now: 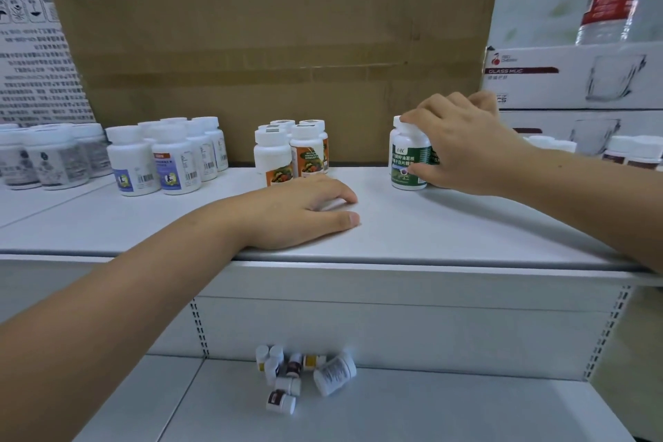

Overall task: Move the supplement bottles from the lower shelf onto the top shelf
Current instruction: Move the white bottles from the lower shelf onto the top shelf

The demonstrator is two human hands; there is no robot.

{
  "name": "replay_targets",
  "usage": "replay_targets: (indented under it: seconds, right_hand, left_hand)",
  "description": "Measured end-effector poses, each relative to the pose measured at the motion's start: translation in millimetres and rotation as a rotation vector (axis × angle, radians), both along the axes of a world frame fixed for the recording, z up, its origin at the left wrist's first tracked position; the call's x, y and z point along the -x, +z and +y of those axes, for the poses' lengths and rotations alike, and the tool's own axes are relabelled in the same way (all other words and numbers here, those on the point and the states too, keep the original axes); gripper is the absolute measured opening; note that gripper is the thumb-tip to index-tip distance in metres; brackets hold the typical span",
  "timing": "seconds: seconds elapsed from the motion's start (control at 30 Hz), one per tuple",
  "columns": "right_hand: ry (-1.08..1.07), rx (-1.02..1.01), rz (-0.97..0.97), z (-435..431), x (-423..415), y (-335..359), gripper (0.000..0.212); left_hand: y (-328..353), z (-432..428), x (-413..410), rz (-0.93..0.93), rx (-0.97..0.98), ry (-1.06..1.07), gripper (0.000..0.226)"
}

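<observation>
My right hand (462, 143) grips the green-labelled white plastic bottle (409, 158), my left hand (297, 212) lies relaxed; I judge the small toppled white bottles (297, 377) below light, rigid and slick, best grasped round their bodies.

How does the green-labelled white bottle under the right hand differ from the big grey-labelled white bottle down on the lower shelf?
The green-labelled white bottle stands upright on the top shelf; the grey-labelled white bottle lies on its side on the lower shelf. The right hand grips the green-labelled one; no hand touches the grey-labelled one. Both are white plastic with printed labels.
</observation>
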State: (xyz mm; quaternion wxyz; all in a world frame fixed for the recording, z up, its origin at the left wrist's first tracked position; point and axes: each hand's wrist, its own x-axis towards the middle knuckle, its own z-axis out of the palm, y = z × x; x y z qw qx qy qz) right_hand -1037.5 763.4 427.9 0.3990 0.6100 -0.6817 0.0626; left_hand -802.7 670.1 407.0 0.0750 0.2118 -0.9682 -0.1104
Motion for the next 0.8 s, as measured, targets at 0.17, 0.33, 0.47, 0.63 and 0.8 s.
replay_targets:
  seconds: [0.17, 0.33, 0.47, 0.63, 0.8]
  right_hand:
    - [0.004, -0.002, 0.002, 8, -10, 0, 0.061]
    - [0.05, -0.091, -0.158, 33, -55, 0, 0.05]
    - [0.089, -0.137, -0.429, 61, -105, -11, 0.044]
    - [0.107, -0.067, -0.513, 88, -171, -43, 0.042]
    - [0.08, 0.048, -0.624, 113, -223, -90, 0.04]
  left_hand:
    - [0, -1, -1, 0.056, 0.01, 0.021, 0.044]
    - [2, -9, -26, 0.163, 0.054, 0.114, 0.041]
    - [5, -7, -75, 0.206, 0.126, 0.146, 0.03]
    - [-14, 7, -150, 0.282, 0.289, 0.156, 0.033]
    - [-63, 13, -220, 0.365, 0.331, 0.098, 0.05]
